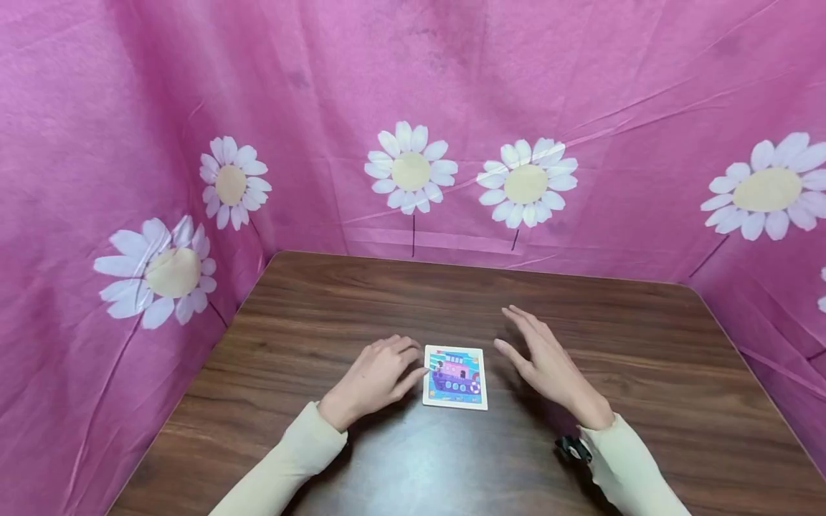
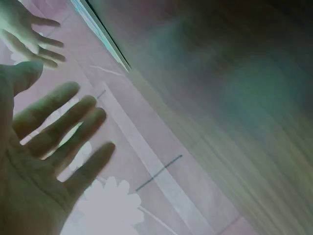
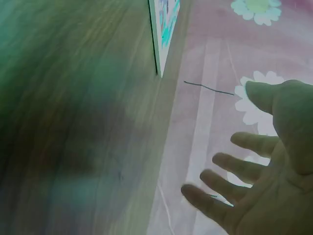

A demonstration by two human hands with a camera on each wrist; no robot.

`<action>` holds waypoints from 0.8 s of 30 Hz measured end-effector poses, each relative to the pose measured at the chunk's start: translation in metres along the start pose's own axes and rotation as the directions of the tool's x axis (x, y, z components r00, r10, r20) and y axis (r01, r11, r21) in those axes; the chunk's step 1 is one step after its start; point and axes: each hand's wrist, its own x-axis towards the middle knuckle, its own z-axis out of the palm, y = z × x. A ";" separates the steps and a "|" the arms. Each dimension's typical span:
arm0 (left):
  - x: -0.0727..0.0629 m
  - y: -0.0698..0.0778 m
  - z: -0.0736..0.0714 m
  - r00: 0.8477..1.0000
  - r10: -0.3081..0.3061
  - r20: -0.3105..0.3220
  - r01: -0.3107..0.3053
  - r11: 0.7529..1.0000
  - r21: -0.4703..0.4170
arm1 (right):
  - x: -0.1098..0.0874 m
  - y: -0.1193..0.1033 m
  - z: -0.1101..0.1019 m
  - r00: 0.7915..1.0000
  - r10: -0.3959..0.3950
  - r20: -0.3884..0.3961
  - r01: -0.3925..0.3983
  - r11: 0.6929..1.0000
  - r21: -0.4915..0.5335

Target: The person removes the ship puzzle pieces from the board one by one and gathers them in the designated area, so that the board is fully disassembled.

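Observation:
A square picture board (image 1: 454,378) with a white border and a pink and purple boat printed on it lies flat on the table. Just left of it is my left hand (image 1: 381,374), fingers relaxed and thumb tip right at the board's left edge. My right hand (image 1: 548,365) hovers off the board's right side, its fingers stretched forward and its thumb apart. The left wrist view has the spread left fingers and palm, with the board's thin edge (image 2: 105,41) beyond. In the right wrist view, the right palm (image 3: 274,196) faces the board's side.
The brown wood-grain table (image 1: 361,294) reaches back to a pink cloth (image 1: 310,93) with white daisies, which hangs behind and along both sides. A small black object (image 1: 573,450) sits at the right wrist, by the cream sleeve (image 1: 626,466).

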 end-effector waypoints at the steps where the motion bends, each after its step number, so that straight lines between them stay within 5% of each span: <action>1: 0.001 0.001 0.001 1.000 0.023 -0.016 -0.023 1.000 0.006 | 0.003 0.000 0.001 1.000 -0.017 0.004 0.017 1.000 0.020; 7: 0.002 0.009 0.004 0.994 0.107 0.032 -0.107 0.994 -0.001 | 0.019 0.001 0.010 0.997 -0.073 -0.018 0.074 0.992 0.098; 14: 0.004 0.021 0.010 0.970 0.203 0.137 -0.205 0.979 0.003 | 0.032 -0.004 0.023 0.998 -0.053 0.038 0.046 0.984 0.172; 24: 0.003 0.030 0.007 0.914 0.175 0.366 -0.193 0.981 0.011 | 0.042 -0.014 0.044 0.988 -0.087 0.129 0.060 0.977 0.204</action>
